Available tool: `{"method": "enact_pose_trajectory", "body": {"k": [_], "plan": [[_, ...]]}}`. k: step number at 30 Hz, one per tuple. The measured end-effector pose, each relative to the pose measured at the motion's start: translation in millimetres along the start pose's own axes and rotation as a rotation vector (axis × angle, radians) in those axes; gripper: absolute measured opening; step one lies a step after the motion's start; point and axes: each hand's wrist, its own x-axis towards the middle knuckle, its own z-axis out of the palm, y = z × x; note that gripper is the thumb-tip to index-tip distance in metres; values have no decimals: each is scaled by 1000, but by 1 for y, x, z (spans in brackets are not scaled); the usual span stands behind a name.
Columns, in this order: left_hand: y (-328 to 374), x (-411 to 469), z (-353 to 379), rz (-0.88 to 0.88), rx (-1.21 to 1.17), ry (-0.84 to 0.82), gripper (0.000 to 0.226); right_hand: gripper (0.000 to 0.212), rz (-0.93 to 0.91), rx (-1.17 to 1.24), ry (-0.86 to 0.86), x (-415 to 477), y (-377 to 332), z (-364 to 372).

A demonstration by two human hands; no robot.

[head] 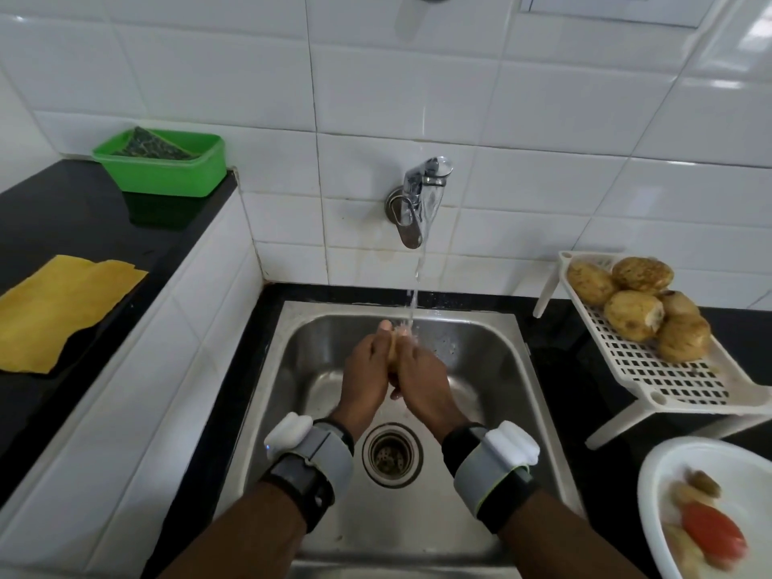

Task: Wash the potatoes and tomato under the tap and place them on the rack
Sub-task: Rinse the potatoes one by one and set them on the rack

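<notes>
View down from head height onto a steel sink [292,369] set into a black surface [62,211], with a white tiled wall [209,56] behind.

Over the basin, left hand [367,369] and right hand [422,378] pressed together, fingers of both curled around a small pale potato [394,342]. Mostly hidden between the palms, with only a sliver showing near the fingertips. Held right under a thin stream of water [413,302] running from the chrome tap [417,202] on the wall. Grey and black bands with white blocks [511,447] strapped on both wrists. Round drain [392,455] in the sink floor, just below the wrists.

To the right of the sink, a white slotted rack [668,378] on legs, standing on the surface and seen at a tilt. Five brown potatoes [635,315] heaped together at its far end, touching one another; near end of the rack bare.

At the lower right corner, a white bowl [735,461], partly cut off by the edge of view. Inside it, a red tomato [714,530] among a few pale and brownish pieces, too blurred to name.

On the left, raised above the sink, a green plastic tub [167,177] against the wall, with a dark scouring pad [154,149] leaning inside. Nearer on the same side, a yellow cloth [62,307] spread flat, well apart from the tub.
</notes>
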Motion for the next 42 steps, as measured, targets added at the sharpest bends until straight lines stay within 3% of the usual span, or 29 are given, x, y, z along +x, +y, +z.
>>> {"method": "enact_pose_trajectory", "body": {"k": [3, 7, 13, 17, 21, 25, 30, 36, 39, 42], "plan": [[11, 7, -1, -33, 74, 39, 51, 36, -97, 20, 72, -3, 5, 6], [9, 10, 1, -32, 90, -6, 41, 29, -22, 37, 53, -5, 5, 1], [10, -11, 1, 82, 22, -248, 18, 46, 180, 307, 71, 14, 11, -10], [7, -11, 0, 171, 117, -120, 26, 50, 231, 285, -20, 10, 3, -14], [5, -2, 4, 56, 133, 14, 42, 62, 50, -21, 34, -5, -5, -7], [9, 8, 9, 9, 114, 107, 40, 46, -113, -113, 131, -12, 7, 4], [21, 9, 9, -47, 92, 2, 34, 42, -41, 49, 161, -14, 9, 6], [9, -4, 0, 1, -83, -152, 30, 70, 163, 268, 106, 0, 6, -3], [4, -10, -5, 25, -197, -229, 23, 60, 300, 433, -17, 7, 8, -12], [-1, -12, -7, 41, -194, -230, 27, 61, 312, 384, -102, 7, 7, -16]]}}
